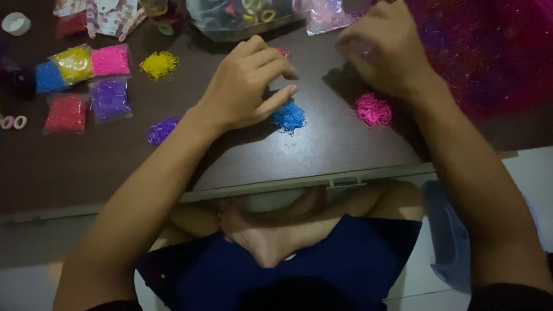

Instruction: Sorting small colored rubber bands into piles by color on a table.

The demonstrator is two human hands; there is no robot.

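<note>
We look down on a dark brown counter point(345, 144) with our legs crossed below its near edge. Our left hand point(247, 86) hovers over a small heap of tiny blue elastic bands point(288, 117), which lies near the middle of the counter; the thumb and forefinger stand a little apart just above it, holding nothing that we can make out. Our right hand point(383, 49) sits toward the far edge, fingers curled together on something small and pale that is too blurred to name; whether it truly clamps that thing we cannot tell. Just nearer than that hand lies a heap of tiny pink elastic bands point(373, 109).

Toward the left edge lie a purple heap of bands point(162, 129), a yellow heap point(159, 64) and small clear packets of blue, yellow, pink, purple and red bands point(86, 86).

We judge the step in hand to be picking bands from the blue heap. The next move calls for a fine pinch, lowered gently, lifting a few bands without scattering the rest.
</note>
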